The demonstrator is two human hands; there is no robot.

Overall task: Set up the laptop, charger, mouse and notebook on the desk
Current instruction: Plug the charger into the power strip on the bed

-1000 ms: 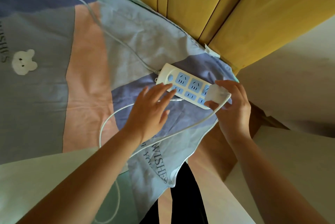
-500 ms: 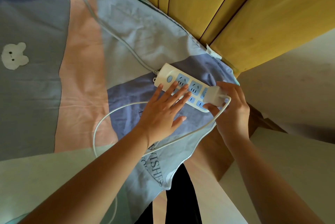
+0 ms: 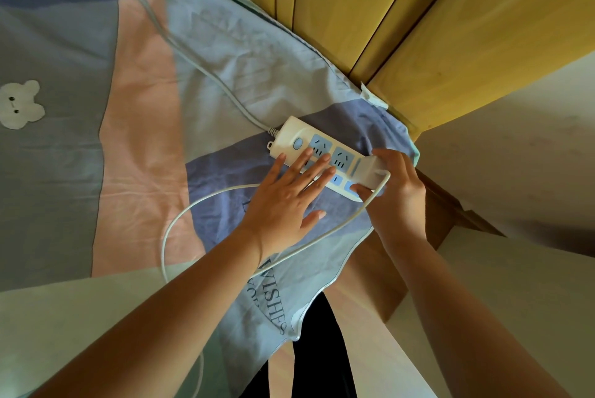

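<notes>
A white power strip [image 3: 297, 135] with blue sockets lies on a patchwork bedsheet [image 3: 138, 114]. My left hand [image 3: 286, 201] lies flat with spread fingers, its fingertips pressing on the strip's near side. My right hand [image 3: 397, 195] grips the white charger plug [image 3: 370, 170], which sits on the strip's right end. The charger's thin white cable [image 3: 199, 204] runs from the plug under my left wrist and loops left across the sheet. Laptop, mouse and notebook are out of view.
The strip's thick grey cord [image 3: 193, 59] runs up-left across the bed. Yellow wooden panels [image 3: 402, 18] stand right behind the bed. A pale wall [image 3: 515, 156] and floor are on the right. A dark gap [image 3: 322, 349] shows below the sheet's hanging edge.
My left hand slid forward onto the power strip and flattened on it. My right hand brought the charger plug down onto the strip's right end.
</notes>
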